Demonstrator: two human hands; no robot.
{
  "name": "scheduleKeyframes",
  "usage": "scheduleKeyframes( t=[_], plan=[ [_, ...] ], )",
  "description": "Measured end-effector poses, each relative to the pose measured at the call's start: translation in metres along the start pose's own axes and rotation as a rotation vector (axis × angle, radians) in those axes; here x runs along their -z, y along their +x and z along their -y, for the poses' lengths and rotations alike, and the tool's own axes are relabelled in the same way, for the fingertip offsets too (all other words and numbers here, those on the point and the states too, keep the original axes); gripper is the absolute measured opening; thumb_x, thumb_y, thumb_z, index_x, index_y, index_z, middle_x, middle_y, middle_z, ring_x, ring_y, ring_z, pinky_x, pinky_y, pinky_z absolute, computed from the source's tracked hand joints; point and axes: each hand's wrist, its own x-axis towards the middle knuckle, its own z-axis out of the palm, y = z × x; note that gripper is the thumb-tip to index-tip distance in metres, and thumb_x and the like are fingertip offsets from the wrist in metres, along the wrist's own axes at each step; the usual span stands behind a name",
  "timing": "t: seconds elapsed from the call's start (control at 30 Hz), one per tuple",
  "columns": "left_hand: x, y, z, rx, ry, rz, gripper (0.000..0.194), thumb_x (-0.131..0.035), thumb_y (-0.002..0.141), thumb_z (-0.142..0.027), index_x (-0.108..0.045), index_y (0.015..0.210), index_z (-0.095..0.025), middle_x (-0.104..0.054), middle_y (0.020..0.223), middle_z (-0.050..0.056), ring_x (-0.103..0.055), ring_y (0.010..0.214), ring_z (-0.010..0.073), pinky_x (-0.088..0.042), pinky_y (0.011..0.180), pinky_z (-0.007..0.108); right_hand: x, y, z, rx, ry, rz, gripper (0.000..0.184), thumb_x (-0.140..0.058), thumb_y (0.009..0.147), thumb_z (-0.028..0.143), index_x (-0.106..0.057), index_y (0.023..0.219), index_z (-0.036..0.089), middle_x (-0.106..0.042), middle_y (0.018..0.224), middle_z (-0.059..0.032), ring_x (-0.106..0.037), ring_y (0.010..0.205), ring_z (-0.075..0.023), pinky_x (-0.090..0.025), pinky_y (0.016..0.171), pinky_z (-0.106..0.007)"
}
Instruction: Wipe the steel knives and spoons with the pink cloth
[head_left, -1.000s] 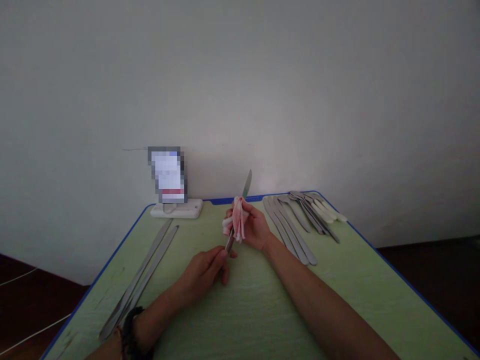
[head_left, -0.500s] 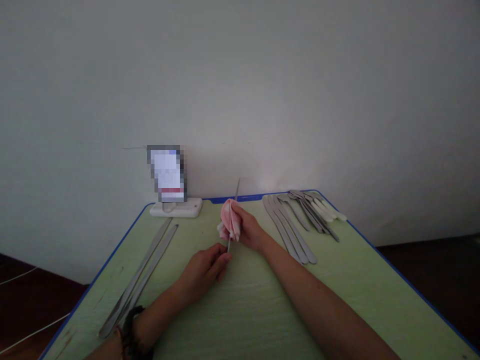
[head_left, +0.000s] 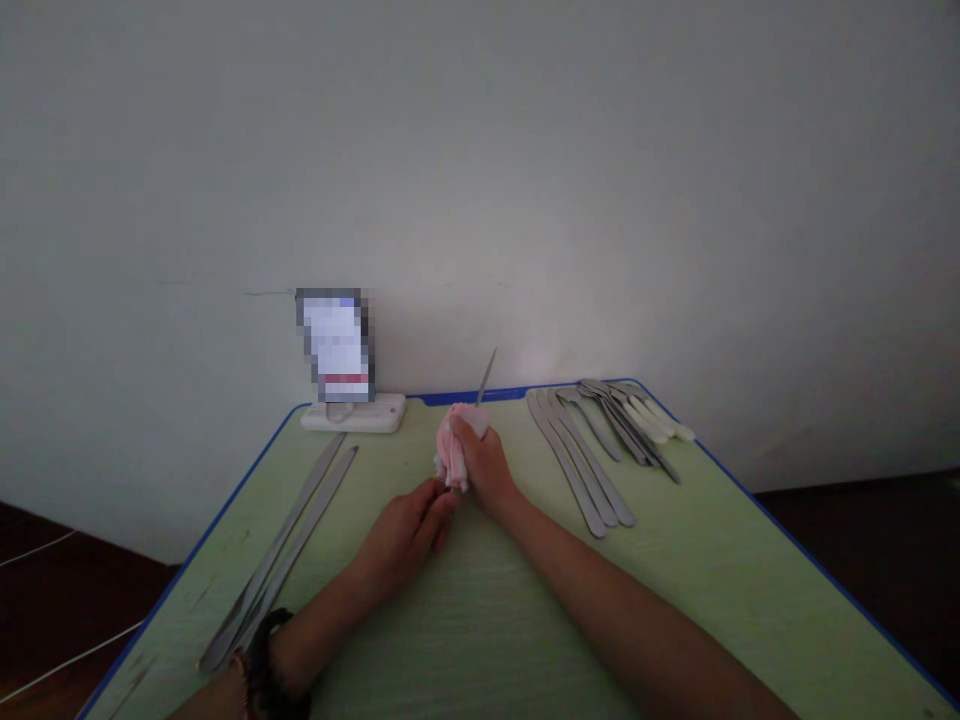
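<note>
So the middle's basically jammed: left hand (head_left: 401, 535), right hand (head_left: 486, 462), pink cloth (head_left: 450, 455) and the knife (head_left: 487, 376), which pokes up toward the wall (head_left: 480, 180). You could slip through between the left hand and the two long utensils (head_left: 310, 498), but the left forearm (head_left: 330, 625) plugs the near end. Decent room right of the right forearm (head_left: 630, 600), nearer than the cutlery row (head_left: 582, 468). Far left, the white stand (head_left: 358, 415) is in the way.

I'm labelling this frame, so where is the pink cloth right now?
In the head view, the pink cloth is just left of centre, gripped in the right hand around a knife, just beyond the left hand.
</note>
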Motion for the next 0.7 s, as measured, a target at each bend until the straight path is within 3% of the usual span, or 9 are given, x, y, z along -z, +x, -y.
scheduleKeyframes(
  t=[0.17, 0.7],
  plan=[
    [0.0012, 0.0012, -0.0021, 0.037, -0.048, -0.046, 0.033, -0.031, 0.09, -0.046, -0.042, 0.068, -0.024, -0.048, 0.051, -0.005, -0.048, 0.049, 0.0151, -0.036, 0.054, 0.026, -0.0049, -0.0073, 0.0067, 0.045, -0.058, -0.054, 0.031, -0.053, 0.075, 0.045, -0.044, 0.057, 0.021, -0.039, 0.052, 0.005, -0.036, 0.048, -0.0093, -0.034, 0.046, -0.023],
    [0.0019, 0.0014, -0.0056, 0.036, -0.052, -0.027, 0.034, -0.034, 0.089, -0.048, -0.045, 0.071, -0.022, -0.044, 0.053, -0.006, -0.044, 0.05, 0.0139, -0.034, 0.054, 0.025, -0.0025, -0.0041, 0.0017, 0.003, 0.032, -0.063, 0.038, -0.052, 0.077, 0.052, -0.046, 0.056, 0.021, -0.043, 0.049, 0.0049, -0.042, 0.048, -0.0109, -0.037, 0.05, -0.024]
  ],
)
